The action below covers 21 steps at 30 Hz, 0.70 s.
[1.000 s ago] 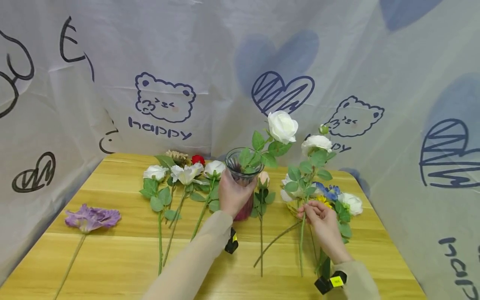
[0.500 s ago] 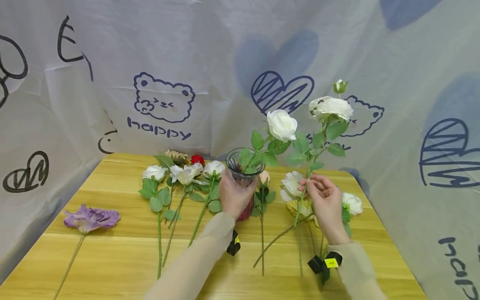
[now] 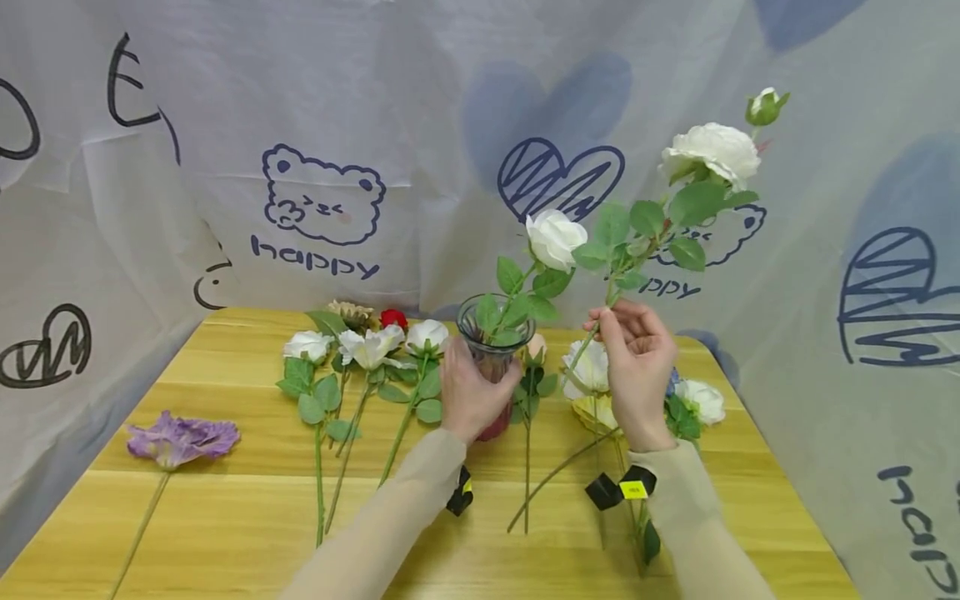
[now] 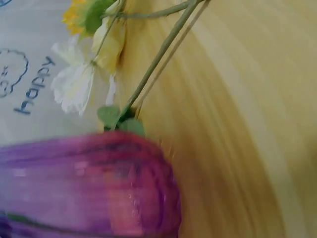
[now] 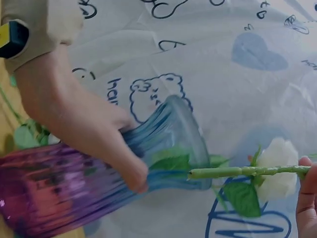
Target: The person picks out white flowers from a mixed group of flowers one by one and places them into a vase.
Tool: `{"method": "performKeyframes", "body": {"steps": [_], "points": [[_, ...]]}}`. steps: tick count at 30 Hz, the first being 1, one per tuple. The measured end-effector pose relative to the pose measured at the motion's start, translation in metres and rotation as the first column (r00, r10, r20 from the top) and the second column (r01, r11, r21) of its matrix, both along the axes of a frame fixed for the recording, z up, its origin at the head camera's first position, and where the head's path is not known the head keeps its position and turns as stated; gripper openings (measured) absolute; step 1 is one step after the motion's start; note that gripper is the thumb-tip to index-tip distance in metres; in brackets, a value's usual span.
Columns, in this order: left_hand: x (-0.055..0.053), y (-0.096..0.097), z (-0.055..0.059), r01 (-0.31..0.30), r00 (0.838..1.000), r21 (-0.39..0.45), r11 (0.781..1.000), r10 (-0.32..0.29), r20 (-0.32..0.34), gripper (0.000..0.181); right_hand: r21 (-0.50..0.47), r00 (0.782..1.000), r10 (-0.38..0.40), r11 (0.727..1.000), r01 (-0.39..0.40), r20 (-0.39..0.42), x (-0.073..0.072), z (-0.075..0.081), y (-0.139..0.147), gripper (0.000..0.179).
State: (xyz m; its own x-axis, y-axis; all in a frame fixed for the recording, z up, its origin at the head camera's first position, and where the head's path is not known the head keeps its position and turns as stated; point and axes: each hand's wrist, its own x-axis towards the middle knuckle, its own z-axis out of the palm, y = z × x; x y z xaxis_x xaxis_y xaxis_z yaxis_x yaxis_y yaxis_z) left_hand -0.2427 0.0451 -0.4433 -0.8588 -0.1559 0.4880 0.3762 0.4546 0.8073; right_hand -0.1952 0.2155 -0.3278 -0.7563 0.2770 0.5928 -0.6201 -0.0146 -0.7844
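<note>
Left hand (image 3: 476, 393): clamped round one fluted blue-to-purple glass vase (image 5: 69, 191). Right hand (image 3: 637, 360): pinching one ruffled white flower (image 3: 711, 158) by its slender green stem (image 5: 233, 171), right of the left hand. Advised: vase steady; stem (tilted outward) best brought upright above the rim (image 5: 197, 134).

A pale grey cloth (image 3: 435, 92), with some folds, fills the upper part of the frame and both sides. Left of centre, it carries a bear face (image 3: 322, 200) above the word "happy" (image 3: 315, 257). The yellow wooden table (image 3: 225, 525) occupies the lower part.
</note>
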Motion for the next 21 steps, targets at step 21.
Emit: {"method": "performKeyframes", "body": {"steps": [21], "points": [[-0.009, -0.020, 0.004, 0.318, 0.898, 0.250, 0.915, -0.375, 0.229, 0.064, -0.060, 0.987, -0.002, 0.998, -0.008, -0.161, -0.026, 0.026, -0.034, 0.016]]}}
